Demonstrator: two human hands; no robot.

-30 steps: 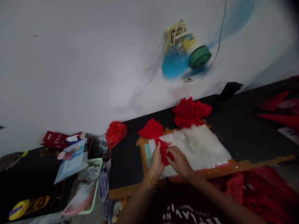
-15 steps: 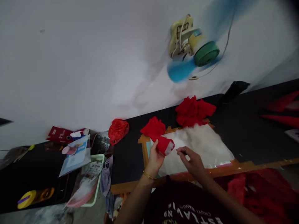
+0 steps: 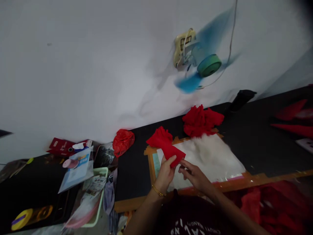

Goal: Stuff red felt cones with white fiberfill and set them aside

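Observation:
My left hand (image 3: 167, 171), with a gold-coloured bangle at the wrist, is closed around a small red fabric pouch (image 3: 173, 153) that widens toward its end. My right hand (image 3: 194, 176) is at the pouch's right edge, one fingertip touching it or just inside; its other fingers are bent and apart. Behind the pouch, a heap of red cloth (image 3: 158, 137) lies on the table. White fluffy stuffing (image 3: 207, 150) is spread over a white sheet (image 3: 230, 168) beyond my right hand.
More red cloth (image 3: 201, 120) is bunched against the wall. A blue-bladed fan (image 3: 209, 65) spins above. To the left are a red plastic bag (image 3: 123, 142), a pale green basket (image 3: 99, 209) and a yellow-lidded bottle (image 3: 26, 218). A black cylinder (image 3: 243, 99) leans at the back right.
My right hand has moved left to the pouch's edge. The pouch has turned, so the white stuffing seen at its opening is now hidden. The camera view has tilted slightly.

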